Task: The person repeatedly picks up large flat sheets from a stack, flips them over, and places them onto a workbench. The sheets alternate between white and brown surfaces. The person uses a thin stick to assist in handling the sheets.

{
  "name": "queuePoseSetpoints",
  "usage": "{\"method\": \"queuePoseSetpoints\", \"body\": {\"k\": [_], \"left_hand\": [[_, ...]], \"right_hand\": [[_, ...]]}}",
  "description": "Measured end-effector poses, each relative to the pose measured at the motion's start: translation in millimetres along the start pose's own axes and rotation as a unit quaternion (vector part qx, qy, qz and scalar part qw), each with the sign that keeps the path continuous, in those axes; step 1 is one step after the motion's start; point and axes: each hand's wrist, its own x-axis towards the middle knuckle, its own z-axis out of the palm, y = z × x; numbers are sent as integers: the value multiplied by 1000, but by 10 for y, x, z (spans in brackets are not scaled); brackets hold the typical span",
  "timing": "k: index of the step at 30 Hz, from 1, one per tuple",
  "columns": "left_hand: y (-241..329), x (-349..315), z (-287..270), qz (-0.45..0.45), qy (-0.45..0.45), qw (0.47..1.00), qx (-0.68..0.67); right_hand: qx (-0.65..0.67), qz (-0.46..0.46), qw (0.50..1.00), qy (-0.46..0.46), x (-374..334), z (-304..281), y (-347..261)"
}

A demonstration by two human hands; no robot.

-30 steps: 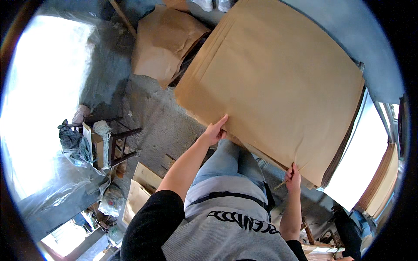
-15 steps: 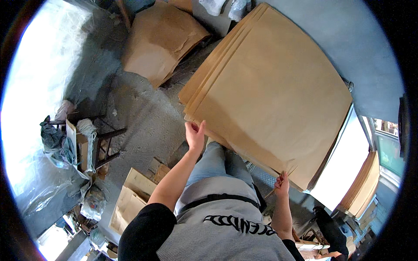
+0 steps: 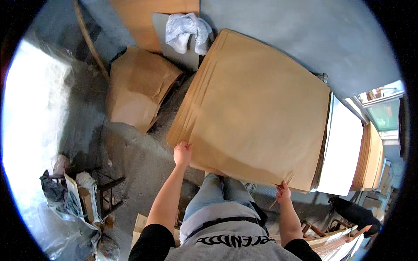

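Brown kraft-paper sheets, a large thick stack (image 3: 257, 113) with fanned edges along its left side, fill the middle of the frame, lying tilted from upper left to lower right. At the stack's lower left corner the left hand (image 3: 182, 153) is closed on the near edge, fingers curled over the paper. At the lower right corner the right hand (image 3: 283, 192) pinches the edge of the top sheet between thumb and fingers. Just right of the stack lies a bright white flat board (image 3: 344, 152), and further right another pile of tan sheets (image 3: 369, 158). In the upper left of the frame a crumpled brown paper sack (image 3: 137, 89) rests on the grey concrete floor (image 3: 139, 161), and a white crumpled cloth (image 3: 188, 28) lies at top centre.
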Motion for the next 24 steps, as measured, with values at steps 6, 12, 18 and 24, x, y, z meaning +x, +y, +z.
{"method": "queuePoseSetpoints", "body": {"k": [6,12,18,24], "left_hand": [[8,30,-6,-50,-5,996,-69],[-119,110,2,-43,-23,998,-34],[-9,68,-71,-38,-23,998,-53],[367,170,-232,178,143,969,97]], "right_hand": [[13,-6,1000,-2,36,-53,64],[-6,-22,999,35,11,1,86],[10,-31,999,0,7,-16,109],[4,-29,1000,1,40,-75,128]]}}
